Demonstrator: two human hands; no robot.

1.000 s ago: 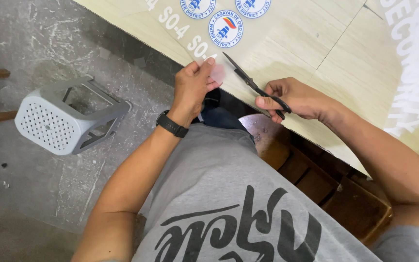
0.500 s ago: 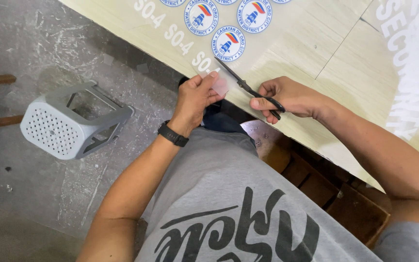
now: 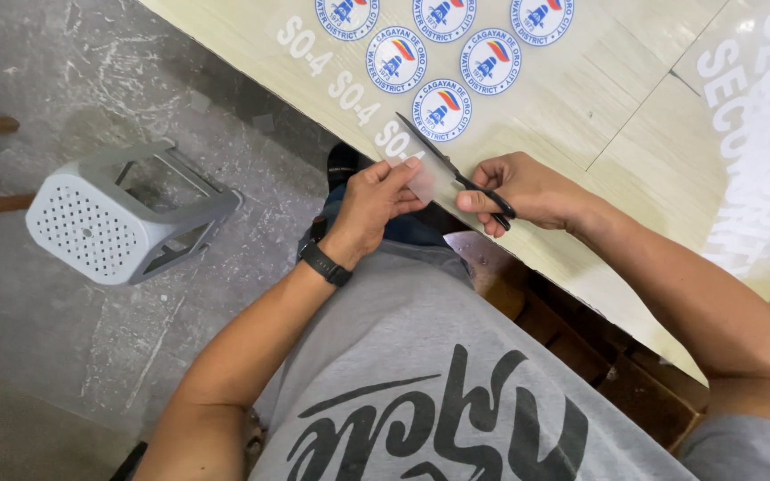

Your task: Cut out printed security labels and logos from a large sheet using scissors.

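A small translucent piece of sticker film (image 3: 428, 183) was held at the table's edge, pinched at its left side by the fingers of the left hand (image 3: 376, 200). The black-handled scissors (image 3: 456, 174) were gripped in the right hand (image 3: 528, 189), their blades parted over the film, so a trimming cut appeared to be in hand; closing the blades along the intended line seemed called for. Round blue-and-white stickers (image 3: 443, 110) lay beyond on the pale wood-patterned table (image 3: 617, 116). A grey perforated plastic stool (image 3: 109, 223) lay tipped on the floor.

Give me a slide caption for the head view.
Right hand works black scissors on clear film piece pinched by left hand.
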